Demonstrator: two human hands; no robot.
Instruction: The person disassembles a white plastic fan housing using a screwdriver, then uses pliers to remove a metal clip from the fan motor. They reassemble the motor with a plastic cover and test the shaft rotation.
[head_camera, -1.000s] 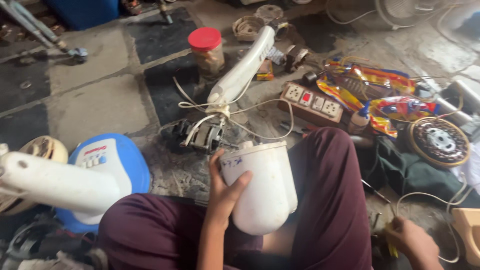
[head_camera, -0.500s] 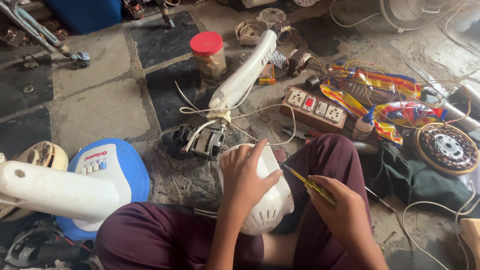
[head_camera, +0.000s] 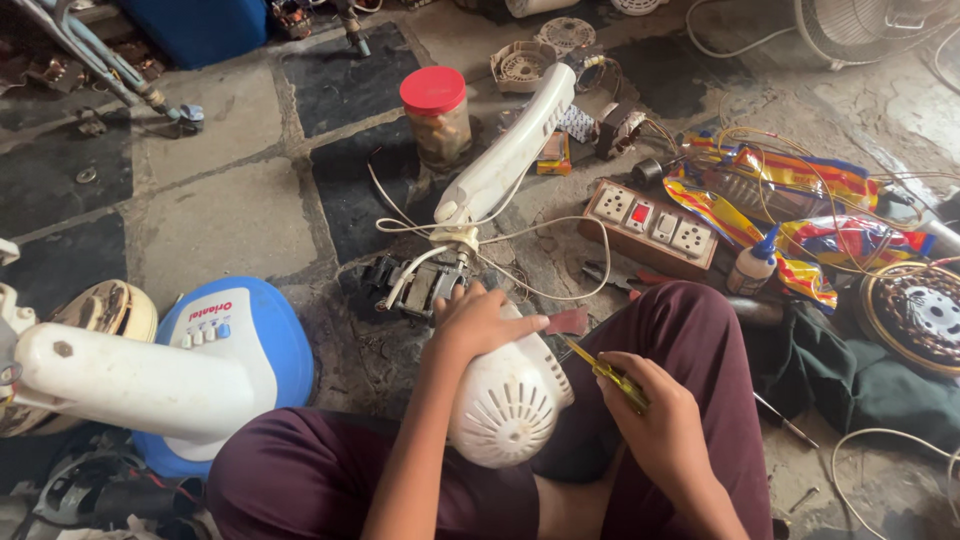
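Observation:
My left hand (head_camera: 478, 322) rests on top of a white vented plastic motor cover (head_camera: 508, 400) that lies in my lap, slotted end toward me. My right hand (head_camera: 655, 420) grips a yellow-handled screwdriver (head_camera: 605, 372), its tip pointing at the cover's upper right side. Just beyond the cover a small fan motor (head_camera: 420, 285) with white wires sits on the floor, joined to a white fan neck (head_camera: 510, 155).
A blue and white fan base (head_camera: 225, 345) with its white stand (head_camera: 110, 375) lies at my left. A brown socket board (head_camera: 655, 228), a red-lidded jar (head_camera: 437, 115), a glue bottle (head_camera: 752, 265), colourful wrappers, a copper winding (head_camera: 915, 315) and dark cloth crowd the right.
The white cover has been turned so its vented end faces me. My right hand came in from the lower right with the screwdriver and now holds it against the cover.

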